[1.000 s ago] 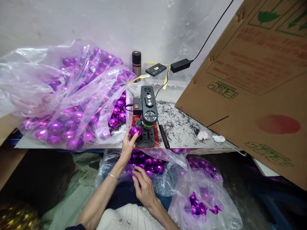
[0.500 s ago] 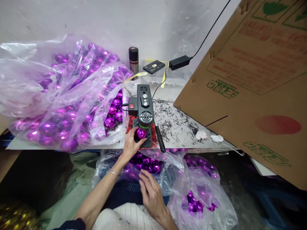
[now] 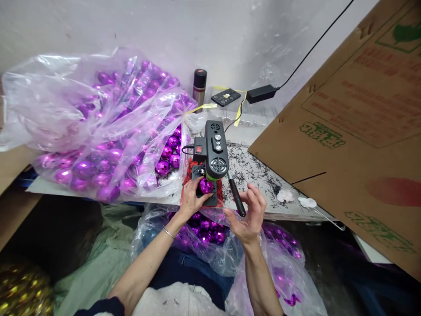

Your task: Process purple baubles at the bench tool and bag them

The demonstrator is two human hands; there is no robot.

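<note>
My left hand (image 3: 193,197) grips a shiny purple ball ornament (image 3: 206,186) between thumb and fingers. The ball sits on the dark base plate (image 3: 212,200) of a small black bench machine (image 3: 217,147), right under its head. My right hand (image 3: 249,210), fingers spread and curved, is around the end of the machine's black-gripped lever (image 3: 236,196); whether it touches the lever I cannot tell. On my lap, an open clear bag holds more purple balls (image 3: 205,232).
A big clear bag of purple balls (image 3: 108,131) fills the table's left side. Behind the machine are a flask (image 3: 199,85), a phone (image 3: 226,97) and a power adapter (image 3: 262,93). Black scraps litter the tabletop (image 3: 251,169). A large cardboard box (image 3: 342,127) leans in at right.
My right hand has risen from over my lap to the machine's lever and its fingers have opened. My left hand still holds the ball under the head. The view has shifted left.
</note>
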